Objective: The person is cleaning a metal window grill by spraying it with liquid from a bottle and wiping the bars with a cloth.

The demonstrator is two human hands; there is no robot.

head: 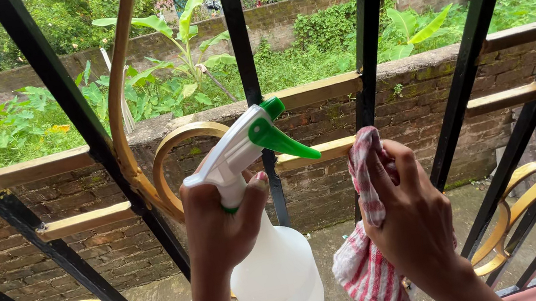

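White spray bottle (pixel 264 243) in left hand (pixel 219 225), striped cloth (pixel 369 256) under right fingers (pixel 384 168)

A translucent white plastic spray bottle (pixel 277 280) with a white trigger head, green trigger lever and green nozzle tip is being held upright by its neck, the nozzle pointing right toward the black vertical iron bars of a window grille (pixel 242 55). A red-and-white striped cotton cloth (pixel 370 266) is being pressed against one black bar just to the right of the bottle, its upper end bunching at the bar beside a gold-painted crosspiece and its lower part hanging loose.
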